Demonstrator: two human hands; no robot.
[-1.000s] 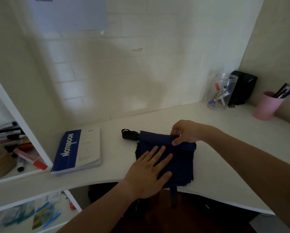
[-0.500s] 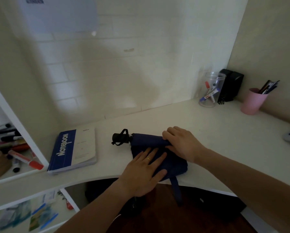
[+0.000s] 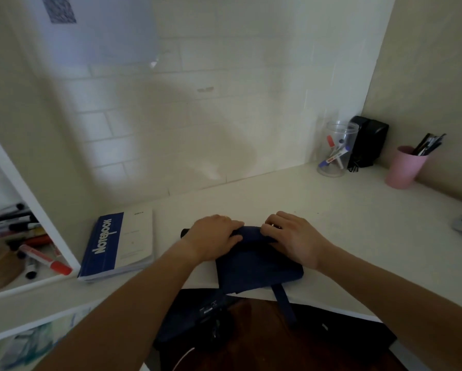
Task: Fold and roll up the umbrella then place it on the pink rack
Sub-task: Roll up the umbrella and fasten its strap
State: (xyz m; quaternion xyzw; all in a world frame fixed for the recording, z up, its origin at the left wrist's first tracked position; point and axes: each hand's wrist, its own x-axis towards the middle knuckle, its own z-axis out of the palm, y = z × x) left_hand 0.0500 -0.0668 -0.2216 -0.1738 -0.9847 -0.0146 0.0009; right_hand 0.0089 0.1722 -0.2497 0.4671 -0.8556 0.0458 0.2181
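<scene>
Both hands sat on the navy umbrella (image 3: pixel 256 261) at the white desk's (image 3: pixel 331 210) front edge: left hand (image 3: pixel 214 238) gripped its handle end, right hand (image 3: pixel 291 236) curled over the rolled far edge. Strap (image 3: pixel 284 303) hung off the desk; blue notebook (image 3: pixel 117 245) lay just left.

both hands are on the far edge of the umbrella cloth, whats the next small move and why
Probably roll that far edge toward the body. The left hand and right hand both grip the thick far end of the navy umbrella, while most of its cloth lies flat on the desk and the strap hangs loose over the near edge.
</scene>
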